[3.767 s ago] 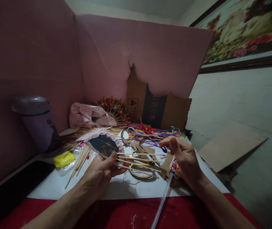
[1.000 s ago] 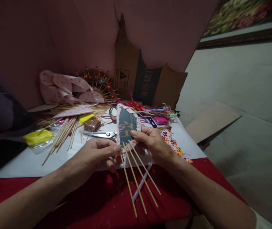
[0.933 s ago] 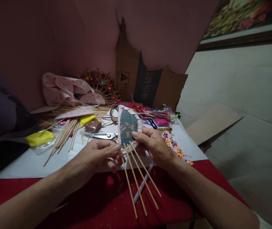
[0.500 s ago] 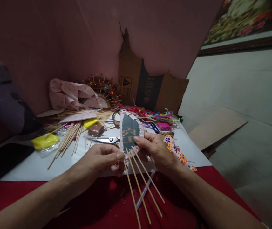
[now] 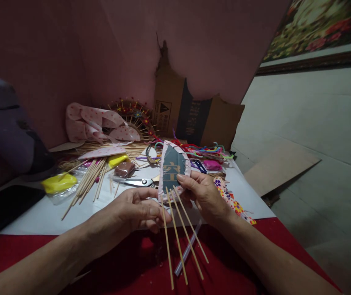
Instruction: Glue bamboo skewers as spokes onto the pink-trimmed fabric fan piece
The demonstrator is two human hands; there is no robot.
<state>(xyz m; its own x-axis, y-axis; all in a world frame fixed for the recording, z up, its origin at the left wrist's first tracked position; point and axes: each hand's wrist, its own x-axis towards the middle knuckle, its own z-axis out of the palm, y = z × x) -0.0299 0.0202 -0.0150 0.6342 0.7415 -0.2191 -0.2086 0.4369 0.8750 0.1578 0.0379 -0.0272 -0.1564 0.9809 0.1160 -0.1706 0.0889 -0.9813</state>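
Against a smooth pink partition [image 5: 117,53], beside a pale wall [image 5: 332,106] with a framed picture [image 5: 326,32], stands a table [image 5: 126,266] with a red covering and a white sheet [image 5: 249,200] over its far part. Above its near edge, the right hand [image 5: 208,196] pinches a flat panel [image 5: 174,166] at its lower right, thumb in front. The panel is dark blue-grey with tan characters, curved at one side and edged in folded pale pink fabric; four slim wooden sticks [image 5: 176,236] fan downward from its base. The left hand [image 5: 135,211] is at the lower left, fingers behind the leftmost stick; whether its grip closes on anything I cannot tell. Beyond lie metal scissors [image 5: 138,182], fuzzy coloured stems [image 5: 194,149] and crumpled, dotted pink cloth [image 5: 83,123]; jagged-topped cardboard [image 5: 169,90] stands behind.
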